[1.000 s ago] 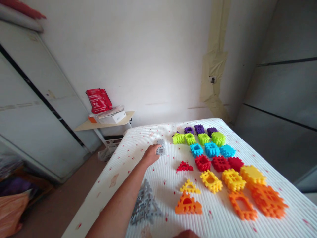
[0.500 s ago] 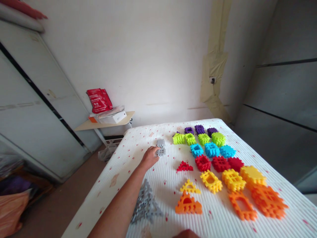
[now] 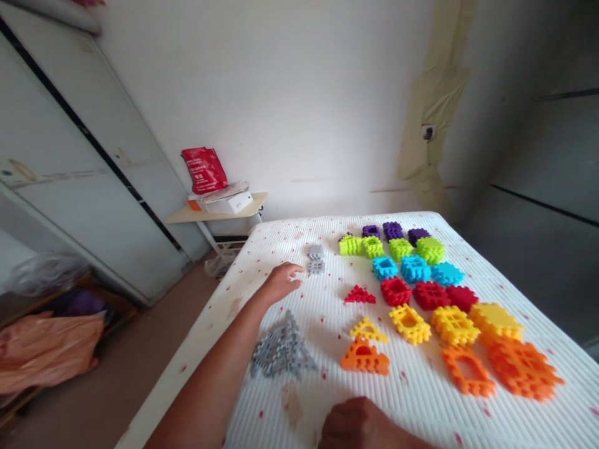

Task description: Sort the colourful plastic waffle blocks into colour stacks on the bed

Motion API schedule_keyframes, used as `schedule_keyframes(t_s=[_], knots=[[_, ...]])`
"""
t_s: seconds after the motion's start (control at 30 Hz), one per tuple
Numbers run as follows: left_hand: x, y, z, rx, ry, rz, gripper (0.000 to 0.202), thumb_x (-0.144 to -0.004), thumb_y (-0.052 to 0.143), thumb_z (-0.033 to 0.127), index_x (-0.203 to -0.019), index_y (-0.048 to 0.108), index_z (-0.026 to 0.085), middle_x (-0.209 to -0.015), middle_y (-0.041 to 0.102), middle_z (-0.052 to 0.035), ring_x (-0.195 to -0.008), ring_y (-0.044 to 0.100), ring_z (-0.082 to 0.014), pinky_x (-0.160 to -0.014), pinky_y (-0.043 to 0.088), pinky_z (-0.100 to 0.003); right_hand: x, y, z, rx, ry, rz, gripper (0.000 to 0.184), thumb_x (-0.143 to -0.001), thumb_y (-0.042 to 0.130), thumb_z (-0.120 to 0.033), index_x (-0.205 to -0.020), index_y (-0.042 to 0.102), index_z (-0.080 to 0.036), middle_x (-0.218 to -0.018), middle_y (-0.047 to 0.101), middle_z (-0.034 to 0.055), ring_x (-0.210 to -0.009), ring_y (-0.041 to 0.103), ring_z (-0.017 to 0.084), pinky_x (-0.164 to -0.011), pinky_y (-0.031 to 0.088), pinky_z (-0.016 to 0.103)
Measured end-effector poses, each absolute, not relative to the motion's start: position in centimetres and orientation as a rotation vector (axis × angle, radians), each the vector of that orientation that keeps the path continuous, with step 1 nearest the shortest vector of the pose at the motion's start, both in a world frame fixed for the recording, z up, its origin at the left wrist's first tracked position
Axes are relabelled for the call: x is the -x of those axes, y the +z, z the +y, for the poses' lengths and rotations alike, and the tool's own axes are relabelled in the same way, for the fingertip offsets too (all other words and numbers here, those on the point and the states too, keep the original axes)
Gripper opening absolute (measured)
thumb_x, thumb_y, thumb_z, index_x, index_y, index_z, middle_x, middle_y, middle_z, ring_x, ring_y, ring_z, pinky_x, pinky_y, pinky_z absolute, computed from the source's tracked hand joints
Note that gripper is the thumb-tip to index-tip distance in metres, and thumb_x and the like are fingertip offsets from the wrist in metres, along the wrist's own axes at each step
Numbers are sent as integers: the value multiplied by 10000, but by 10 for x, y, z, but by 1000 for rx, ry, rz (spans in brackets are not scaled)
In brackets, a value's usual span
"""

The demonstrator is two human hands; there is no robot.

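My left hand (image 3: 283, 280) is open and holds nothing, its thumb and fingers apart, just left of two small grey stacks of building pieces. The nearer grey window piece (image 3: 317, 267) and the farther flat grey square piece (image 3: 316, 251) lie one behind the other. Under my left forearm's right side sits a heap of grey triangular pieces (image 3: 286, 349). At the bottom edge my right hand (image 3: 355, 424) is curled closed over the bed cover; whatever is inside, if anything, is hidden. The nearest piece beyond it is an orange triangle (image 3: 364, 358).
Colour-sorted stacks run down the right: purple (image 3: 392, 231), lime (image 3: 431, 251), blue (image 3: 415, 269), red (image 3: 431, 294), yellow (image 3: 455, 325) and orange (image 3: 524, 368). Red (image 3: 359, 295) and yellow triangles (image 3: 368, 330) lie mid-bed. Behind left, a small table (image 3: 180, 216) bears a red bag (image 3: 204, 169).
My left hand has let go of the grey window piece and drawn back to the left. My right hand has come farther into view at the bottom. The view has shifted a little.
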State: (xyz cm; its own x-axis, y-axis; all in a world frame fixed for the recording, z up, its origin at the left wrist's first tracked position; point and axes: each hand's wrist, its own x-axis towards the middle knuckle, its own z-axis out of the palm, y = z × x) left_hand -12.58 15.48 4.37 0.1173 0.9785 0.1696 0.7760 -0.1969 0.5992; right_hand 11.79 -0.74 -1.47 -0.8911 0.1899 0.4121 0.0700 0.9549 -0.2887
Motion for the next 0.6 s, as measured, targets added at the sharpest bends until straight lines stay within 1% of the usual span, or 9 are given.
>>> schedule_keyframes(t_s=[0.07,0.13,0.2,0.3,0.4,0.53,0.6], knots=[[139,47,129,-1996,786,1742,277,-705,598,199,-969,683,201,-961,687,-29,-825,627,-144,-751,487,-253,-118,-7,-11,212,351,-2662,359,-970,377,-312,-646,470,-187,-612,502,-26,-555,433,101,-493,306,251],[152,46,100,-1945,835,1811,251,-739,558,233,-955,681,191,-936,693,-35,-818,626,-147,-735,484,-256,-119,1,-14,267,363,-2650,340,-964,386,-273,-647,470,-182,-627,506,-18,-561,428,102,-502,312,244],[162,39,73,-1893,903,1891,233,-759,518,248,-911,679,174,-912,691,-48,-794,620,-151,-711,481,-264,-118,7,-16,332,367,-2628,301,-945,418,-232,-655,478,-178,-658,527,-6,-584,445,105,-530,341,234],[171,24,43,-1801,1044,1965,218,-764,498,267,-851,676,174,-853,687,-40,-760,614,-149,-689,478,-263,-115,13,-19,445,344,-2609,193,-906,465,-180,-720,517,-173,-780,588,31,-692,512,125,-643,409,238],[171,11,30,-1739,1199,1976,187,-749,513,264,-801,676,187,-805,677,-23,-744,611,-142,-680,475,-250,-108,17,-21,495,319,-2598,120,-882,459,-138,-819,556,-169,-899,619,61,-791,547,149,-727,439,262],[172,6,31,-1700,1305,1993,183,-748,510,251,-800,677,197,-809,673,-16,-735,606,-133,-695,475,-243,-91,25,-20,497,283,-2536,153,-882,440,-122,-935,578,-162,-996,628,80,-832,551,164,-754,454,283],[176,4,34,-1659,1360,2009,199,-754,503,262,-816,680,195,-833,678,-21,-769,613,-141,-720,478,-250,-77,32,-17,584,240,-2517,138,-881,456,-141,-928,583,-164,-983,629,81,-827,545,176,-744,458,299]])
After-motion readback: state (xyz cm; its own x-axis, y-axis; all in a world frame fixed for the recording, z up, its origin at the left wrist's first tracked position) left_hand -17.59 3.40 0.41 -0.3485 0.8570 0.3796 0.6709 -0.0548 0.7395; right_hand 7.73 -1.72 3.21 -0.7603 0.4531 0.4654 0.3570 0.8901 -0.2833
